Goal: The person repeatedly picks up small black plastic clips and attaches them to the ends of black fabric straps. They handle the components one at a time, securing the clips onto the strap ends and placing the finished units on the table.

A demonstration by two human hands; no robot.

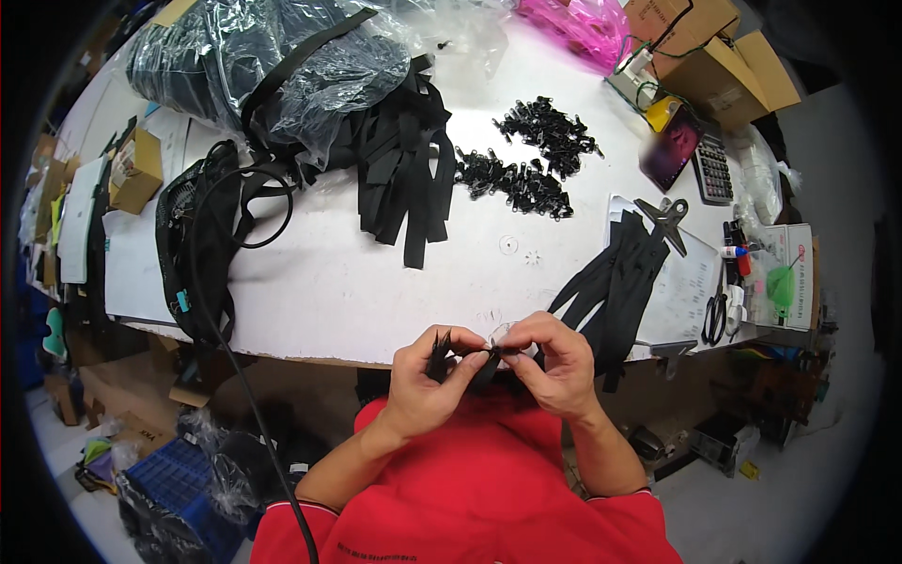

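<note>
Pinching a black zipper strip (pixel 442 357) between thumb and forefinger, your left hand (pixel 427 381) is closed on it just off the near edge of the white table (pixel 376 291). Your right hand (pixel 554 367) meets it fingertip to fingertip, closed on a small black slider (pixel 503 350) at the strip's end; the two hands touch.

Counted out from your hands: one fan of black strips (pixel 615 282) lies just beyond your right hand, hanging over the table edge. Two heaps of black sliders (pixel 531 155) sit farther ahead, side by side; the pieces are too many and too small to count. One larger pile of black strips (pixel 404 160) lies ahead of your left hand, partly under one clear plastic bag (pixel 272 66) of dark goods.

Far to your right stand two brown cardboard boxes (pixel 714 47), one pink plastic bag (pixel 578 23), one grey calculator (pixel 712 169) and one pair of scissors (pixel 714 315). Far to your left sits one small brown carton (pixel 136 169) beside white sheets.

One black cable (pixel 240 376) runs down from the table past your left forearm, close beside it but apart.
</note>
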